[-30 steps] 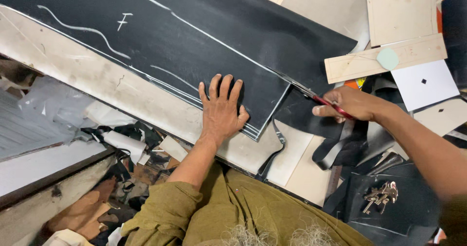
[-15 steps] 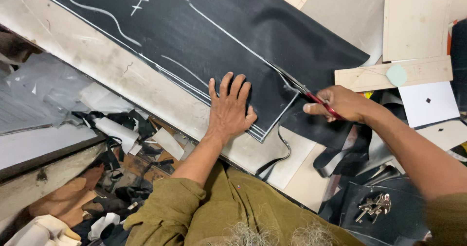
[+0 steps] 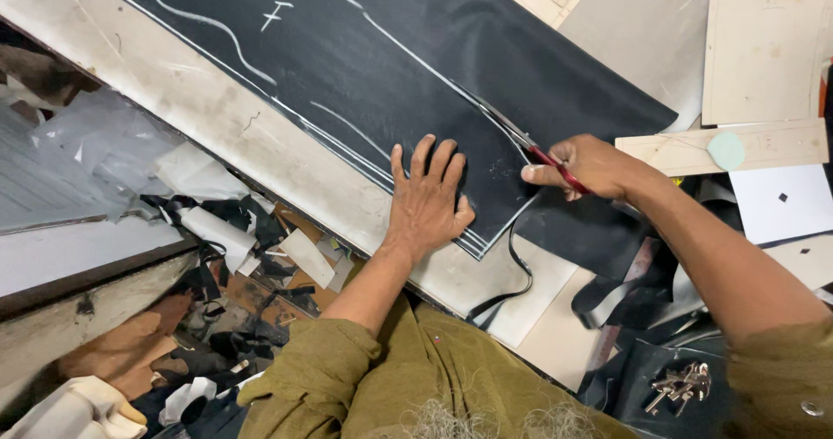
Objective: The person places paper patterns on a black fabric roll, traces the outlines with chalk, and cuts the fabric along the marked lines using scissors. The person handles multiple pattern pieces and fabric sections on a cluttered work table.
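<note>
Two hands working black sheet [image 3: 364, 75].
We are pressing left hand [image 3: 427, 198] flat, fingers spread; right hand [image 3: 590, 167], gripping red scissors [image 3: 531, 147], has advanced along chalk line [image 3: 416, 62].

A worn pale workbench [image 3: 217, 118] runs diagonally above a floor littered with offcut scraps [image 3: 234, 231] under even light.

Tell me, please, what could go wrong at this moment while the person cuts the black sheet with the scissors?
The left hand lies flat on the black sheet, close to the cut, so the scissors in the right hand might nick its fingers. The blades could also wander off the white chalk line. The loose cut strip hanging near the edge might snag.
</note>
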